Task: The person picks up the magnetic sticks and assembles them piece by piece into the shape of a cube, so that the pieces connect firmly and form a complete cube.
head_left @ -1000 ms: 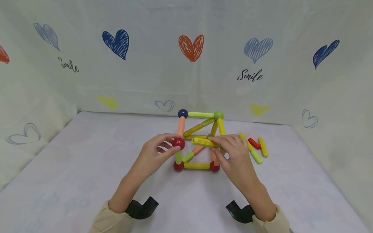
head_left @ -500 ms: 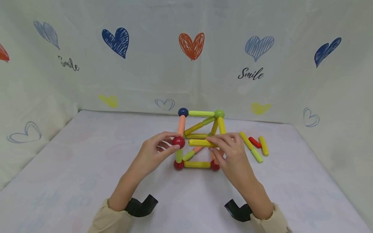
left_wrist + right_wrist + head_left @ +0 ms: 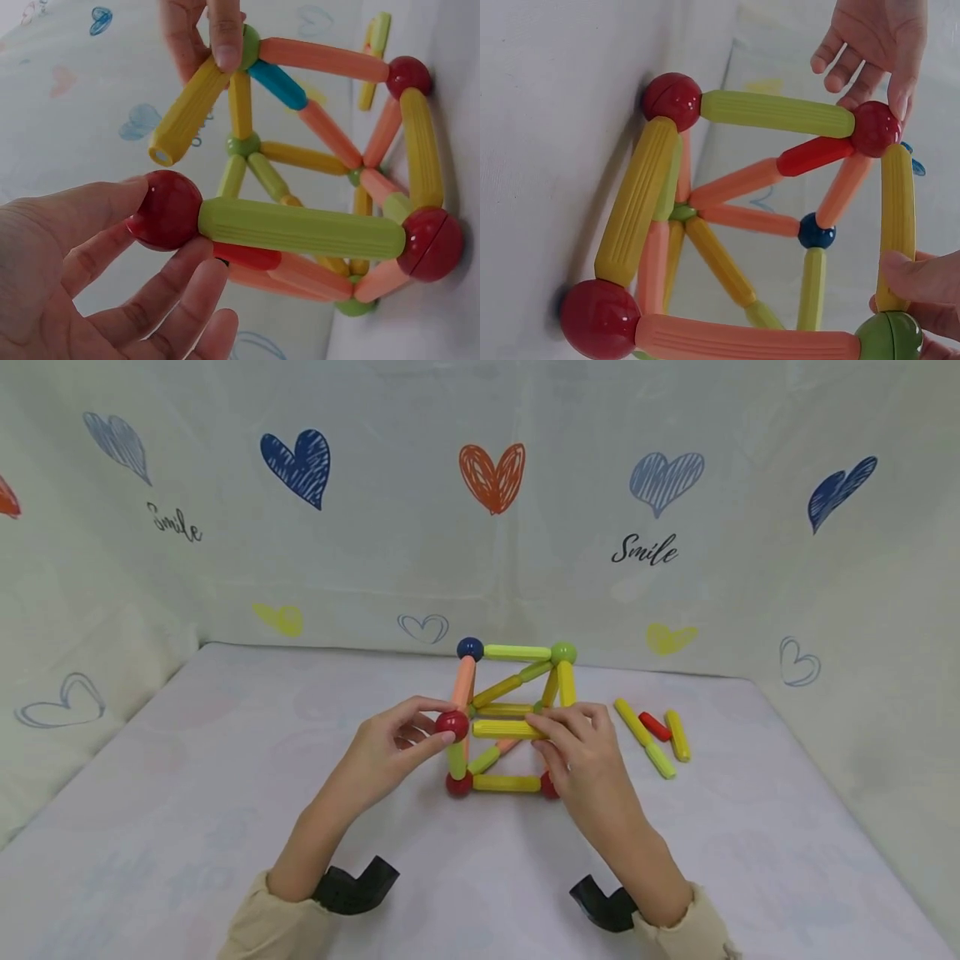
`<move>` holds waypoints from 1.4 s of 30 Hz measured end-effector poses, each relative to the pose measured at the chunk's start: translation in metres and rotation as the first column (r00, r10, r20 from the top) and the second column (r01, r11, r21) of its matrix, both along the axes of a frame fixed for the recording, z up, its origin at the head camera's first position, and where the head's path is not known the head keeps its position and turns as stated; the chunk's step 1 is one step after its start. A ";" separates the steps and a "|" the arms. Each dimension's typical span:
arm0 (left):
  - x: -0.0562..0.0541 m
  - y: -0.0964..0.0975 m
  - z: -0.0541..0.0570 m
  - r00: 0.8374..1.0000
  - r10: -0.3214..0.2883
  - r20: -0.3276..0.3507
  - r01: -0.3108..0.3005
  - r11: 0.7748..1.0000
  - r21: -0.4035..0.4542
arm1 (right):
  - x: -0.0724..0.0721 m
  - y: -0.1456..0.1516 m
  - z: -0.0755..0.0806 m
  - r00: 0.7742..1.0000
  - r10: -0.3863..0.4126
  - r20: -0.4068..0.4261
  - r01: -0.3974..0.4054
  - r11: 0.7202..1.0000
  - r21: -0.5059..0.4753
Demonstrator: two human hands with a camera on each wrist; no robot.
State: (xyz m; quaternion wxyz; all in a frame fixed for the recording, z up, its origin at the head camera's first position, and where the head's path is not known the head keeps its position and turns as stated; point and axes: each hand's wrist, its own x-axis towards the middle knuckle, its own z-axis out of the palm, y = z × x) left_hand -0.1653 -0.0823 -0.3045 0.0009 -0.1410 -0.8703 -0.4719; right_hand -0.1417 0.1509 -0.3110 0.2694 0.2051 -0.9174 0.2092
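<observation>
In the head view my left hand (image 3: 386,752) pinches a red ball (image 3: 452,726) between thumb and fingers. It is the top front left corner of a frame of magnetic sticks and balls. A lime stick (image 3: 300,229) runs from that ball down to a lower red ball (image 3: 430,244). Thumb and fingers of my right hand (image 3: 596,768) pinch a yellow stick (image 3: 501,729), held level. Its free end points at the pinched red ball, with a narrow gap in the left wrist view. At its other end is a green ball (image 3: 891,336), partly behind the fingers.
The frame's far top edge has a dark blue ball (image 3: 470,649), a lime stick (image 3: 517,653) and a green ball (image 3: 563,653). Several loose sticks lie to the right, among them a red one (image 3: 656,727) and a yellow one (image 3: 677,736). Behind stands a heart-printed cloth (image 3: 405,552).
The yellow stick in my right hand has moved left and levelled out, narrowing the gap to the red ball. My left hand has drifted slightly left with the red ball.
</observation>
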 end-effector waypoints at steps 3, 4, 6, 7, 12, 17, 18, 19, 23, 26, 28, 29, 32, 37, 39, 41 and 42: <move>-0.001 0.001 -0.001 1.000 0.000 0.012 -0.001 1.000 0.007 | 0.000 -0.001 -0.001 1.000 -0.001 -0.012 0.001 1.000 0.017; -0.001 0.001 -0.001 1.000 0.003 0.018 -0.003 1.000 0.011 | -0.001 -0.001 -0.002 1.000 -0.001 -0.017 0.001 1.000 0.022; -0.001 0.002 -0.002 1.000 0.011 0.027 -0.011 1.000 0.015 | -0.001 -0.001 -0.002 1.000 0.000 -0.021 0.001 1.000 0.027; -0.001 0.003 -0.002 0.999 0.016 0.029 -0.016 1.000 0.016 | -0.001 0.000 -0.001 1.000 0.000 -0.022 0.000 1.000 0.027; -0.001 0.005 -0.002 1.000 0.025 0.016 -0.026 1.000 0.013 | -0.002 0.001 0.000 1.000 0.006 -0.009 -0.006 1.000 0.017; -0.001 0.005 -0.002 0.999 0.029 0.022 -0.029 0.999 0.016 | -0.002 0.004 0.002 0.999 0.043 0.004 -0.043 0.999 -0.033; -0.001 0.005 -0.002 0.999 0.029 0.025 -0.029 0.999 0.018 | -0.002 0.005 0.003 0.998 0.054 0.011 -0.053 0.997 -0.055; -0.001 0.005 -0.002 0.999 0.030 0.028 -0.031 0.999 0.020 | -0.002 0.007 0.004 0.998 0.062 0.016 -0.061 0.995 -0.080; -0.001 0.005 -0.002 0.999 0.022 0.027 -0.023 0.999 0.028 | -0.004 0.017 0.007 0.997 0.079 0.013 -0.075 0.977 -0.198; -0.001 0.005 -0.002 1.000 0.015 0.020 -0.016 0.999 0.033 | -0.008 0.027 0.009 0.997 0.067 -0.025 -0.071 0.959 -0.275; -0.001 0.006 -0.002 1.000 0.015 0.023 -0.016 0.999 0.034 | -0.011 0.035 0.010 0.998 0.041 -0.040 -0.052 0.949 -0.312; -0.001 0.006 -0.002 1.000 0.015 0.022 -0.016 0.999 0.034 | -0.013 0.039 0.010 0.999 0.022 -0.041 -0.034 0.943 -0.332; -0.001 0.006 -0.002 0.999 0.018 0.027 -0.019 0.999 0.036 | -0.019 0.053 0.010 0.999 -0.046 0.001 0.042 0.922 -0.386; 0.000 0.007 -0.001 0.999 0.024 0.033 -0.025 0.999 0.040 | -0.037 0.091 -0.007 0.963 -0.199 0.180 0.257 0.876 -0.407; 0.000 0.007 -0.001 0.999 0.025 0.033 -0.027 0.999 0.040 | -0.053 0.118 -0.031 0.922 -0.282 0.266 0.369 0.847 -0.381; 0.001 0.008 -0.001 0.999 0.029 0.035 -0.030 0.999 0.039 | -0.070 0.148 -0.059 0.870 -0.360 0.338 0.467 0.822 -0.326; 0.001 0.008 -0.001 0.999 0.030 0.035 -0.031 0.999 0.040 | -0.078 0.163 -0.074 0.844 -0.394 0.365 0.506 0.810 -0.296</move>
